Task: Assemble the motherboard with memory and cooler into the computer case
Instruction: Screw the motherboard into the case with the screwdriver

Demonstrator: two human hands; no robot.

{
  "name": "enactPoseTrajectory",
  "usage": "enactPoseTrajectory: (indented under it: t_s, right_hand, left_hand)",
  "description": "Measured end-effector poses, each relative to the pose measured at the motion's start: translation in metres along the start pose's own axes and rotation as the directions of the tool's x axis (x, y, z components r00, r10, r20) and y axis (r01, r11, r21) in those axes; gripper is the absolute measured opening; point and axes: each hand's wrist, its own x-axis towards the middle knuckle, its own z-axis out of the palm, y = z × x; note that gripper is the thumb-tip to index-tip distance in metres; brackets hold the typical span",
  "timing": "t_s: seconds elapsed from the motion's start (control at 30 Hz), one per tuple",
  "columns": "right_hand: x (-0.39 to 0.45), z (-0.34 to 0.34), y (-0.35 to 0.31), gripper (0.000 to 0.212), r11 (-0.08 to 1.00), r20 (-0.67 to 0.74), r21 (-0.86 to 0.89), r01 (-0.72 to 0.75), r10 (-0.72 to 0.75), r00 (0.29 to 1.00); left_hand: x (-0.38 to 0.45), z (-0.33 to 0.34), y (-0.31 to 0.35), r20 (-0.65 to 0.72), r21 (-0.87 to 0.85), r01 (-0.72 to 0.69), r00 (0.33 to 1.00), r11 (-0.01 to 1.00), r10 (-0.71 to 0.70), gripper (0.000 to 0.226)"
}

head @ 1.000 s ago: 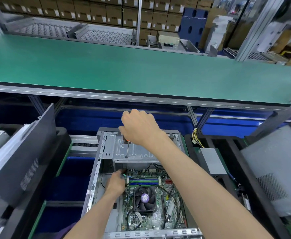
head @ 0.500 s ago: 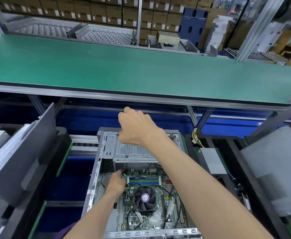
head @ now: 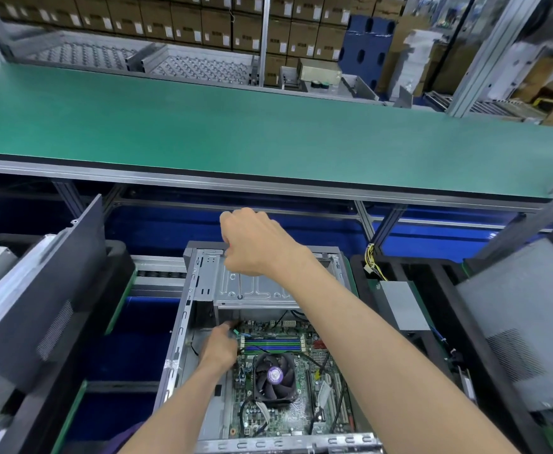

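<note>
Motherboard (head: 278, 398) lies flat inside the open computer case (head: 183, 326), bottom centre of the view, case on its side with the open face up. Cooler (head: 274, 376) with black fan and purple hub sits on the board's middle. Memory sticks (head: 273, 343) sit in the blue and green slots just beyond the fan. Black cables run across the board right of the cooler. Drive cage (head: 252, 291), bare silver metal, spans the far end of the case above the board.

Left hand (head: 220, 347) is down inside the case at the board's far left corner, beside the memory slots, fingers curled toward a small green part at the board edge; whether they pinch it, cannot tell. Right hand (head: 255, 242) is over the far rim of the case above the drive cage, fingers clenched, back of hand to the camera; a bit of red shows under the knuckles, but whether it holds anything, cannot tell.

Case sits in a blue-lined bay below the green tabletop (head: 268, 132), which runs wide across the view. Dark side panel (head: 42, 290) leans at left, grey panel (head: 524, 326) at right. Power supply (head: 403, 306) with yellow wires lies right of the case. Stacked cardboard boxes (head: 183, 18) and roller racks fill the background.
</note>
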Motion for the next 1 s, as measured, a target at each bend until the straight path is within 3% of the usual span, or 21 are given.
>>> enactPoseTrajectory:
  t_s: [0.07, 0.13, 0.23, 0.33, 0.4, 0.5, 0.6, 0.7, 0.8, 0.9, 1.0]
  right_hand:
    - [0.000, 0.004, 0.001, 0.032, 0.991, -0.073, -0.113, -0.068, 0.060, 0.996]
    - [0.000, 0.005, 0.005, 0.033, 0.980, -0.113, -0.170, -0.107, 0.088, 0.990]
    - [-0.003, -0.001, 0.007, 0.016, 0.998, -0.017, -0.040, -0.044, 0.043, 0.999]
    - [-0.004, -0.003, 0.005, 0.020, 0.999, 0.029, 0.036, -0.011, 0.010, 1.000]
    - [-0.004, 0.000, 0.003, 0.016, 0.998, -0.023, -0.051, -0.046, 0.045, 0.999]
    - [-0.003, 0.006, 0.006, 0.033, 0.978, -0.114, -0.177, -0.111, 0.091, 0.989]
    - [-0.004, 0.001, 0.009, 0.015, 0.997, -0.022, -0.040, -0.062, 0.061, 0.998]
    - [-0.007, -0.003, 0.012, 0.022, 0.992, 0.058, 0.124, -0.022, 0.015, 0.998]
    - [-0.007, 0.002, 0.010, 0.012, 0.998, -0.019, 0.008, -0.060, 0.060, 0.998]
    - [-0.002, 0.007, 0.006, 0.031, 0.983, -0.093, -0.160, -0.095, 0.081, 0.992]
    - [-0.001, 0.002, 0.000, 0.018, 0.998, -0.027, -0.062, -0.022, 0.021, 0.999]
  left_hand:
    - [0.000, -0.001, 0.000, -0.006, 0.003, 0.000, 1.000, 1.000, 0.000, 0.054]
    - [-0.001, -0.001, -0.001, -0.008, 0.012, 0.001, 1.000, 1.000, -0.001, 0.054]
    - [-0.002, 0.000, -0.002, 0.006, 0.015, 0.005, 1.000, 1.000, -0.005, 0.053]
    - [-0.003, 0.000, -0.001, 0.009, 0.014, 0.011, 1.000, 1.000, -0.011, 0.052]
    - [-0.004, 0.000, 0.000, 0.009, 0.006, 0.013, 1.000, 1.000, -0.013, 0.054]
    - [-0.006, -0.001, 0.002, 0.009, -0.015, 0.013, 1.000, 1.000, -0.013, 0.054]
    - [-0.006, -0.002, 0.002, 0.011, -0.011, 0.011, 1.000, 1.000, -0.010, 0.053]
    - [-0.007, -0.002, 0.002, 0.017, 0.001, -0.006, 1.000, 1.000, 0.006, 0.052]
    - [-0.008, -0.002, 0.002, 0.011, 0.017, -0.017, 1.000, 1.000, 0.017, 0.052]
    - [-0.009, -0.002, 0.003, 0.002, 0.037, -0.027, 1.000, 0.999, 0.027, 0.052]
    - [-0.011, -0.004, 0.004, 0.009, 0.030, -0.034, 0.999, 0.999, 0.034, 0.052]
